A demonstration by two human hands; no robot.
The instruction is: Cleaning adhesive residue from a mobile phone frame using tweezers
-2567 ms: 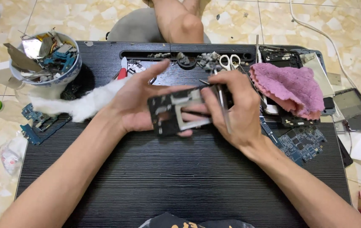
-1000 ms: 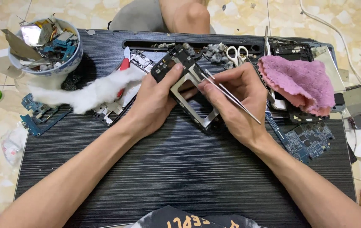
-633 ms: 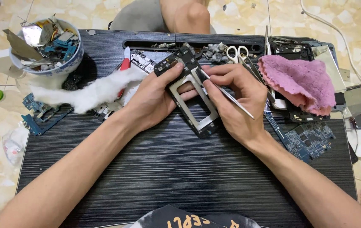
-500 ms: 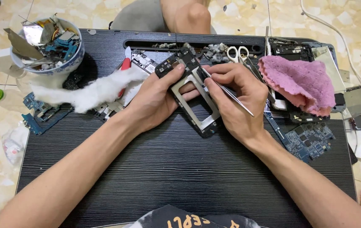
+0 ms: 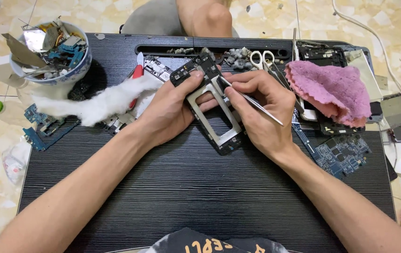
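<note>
My left hand (image 5: 170,108) grips a stripped phone frame (image 5: 211,107), black with a silver rectangular opening, thumb pressed on its upper end. The frame lies tilted on the black table (image 5: 200,187), its lower end touching the surface. My right hand (image 5: 259,108) pinches a pair of slim metal tweezers (image 5: 252,100); their tips touch the upper inner edge of the frame, near my left thumb.
White cotton wadding (image 5: 106,100) and red-handled cutters (image 5: 137,75) lie left of the frame. A bowl of scrap parts (image 5: 52,49) stands far left, blue circuit boards (image 5: 45,126) below it. Scissors (image 5: 262,58), a pink cloth (image 5: 331,89), another board (image 5: 343,154) and screens sit right. Someone's knee (image 5: 207,16) is beyond the table.
The frame has been turned from lying across my hands to running lengthwise, tilted. The tweezers swung from resting over the frame to poking at its upper inner edge.
</note>
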